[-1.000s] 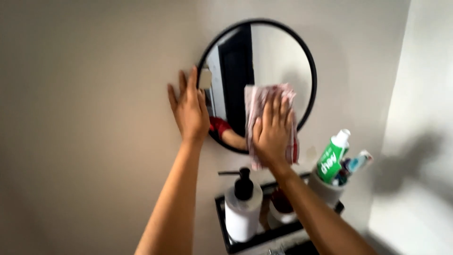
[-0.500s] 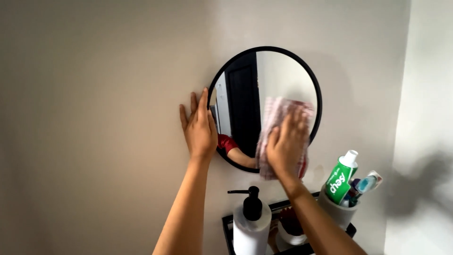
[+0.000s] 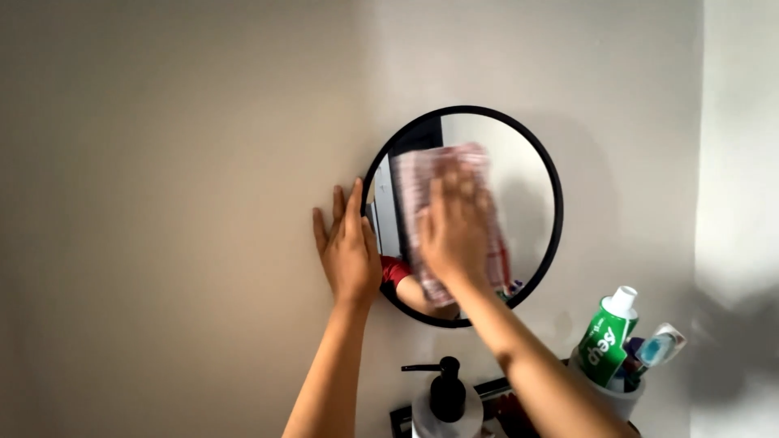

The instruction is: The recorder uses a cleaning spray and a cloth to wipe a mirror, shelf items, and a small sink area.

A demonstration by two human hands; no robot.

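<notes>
Bare wall (image 3: 162, 162) fills the left, open room that way. Your left hand (image 3: 349, 247) lies flat on it, fingers together and pointing up, thumb edge touching the mirror (image 3: 519, 174) rim at its left side. It pinches nothing.

The mirror is round, black-framed, hung flat on the wall. The cloth (image 3: 422, 182) sits on the glass, left of centre, long axis running top to bottom with a slight tilt, its top edge near the upper glass and its bottom edge near the lower rim. Your right hand (image 3: 454, 231) presses flat on the cloth, fingers spread and pointing up; motion blur hides the fingertips. The right part of the glass is uncovered.

Below, a black pump bottle (image 3: 445, 393) stands at the frame's bottom edge. Further right, a grey cup (image 3: 621, 397) holds a green tube (image 3: 607, 341), close to the side wall (image 3: 738, 162).
</notes>
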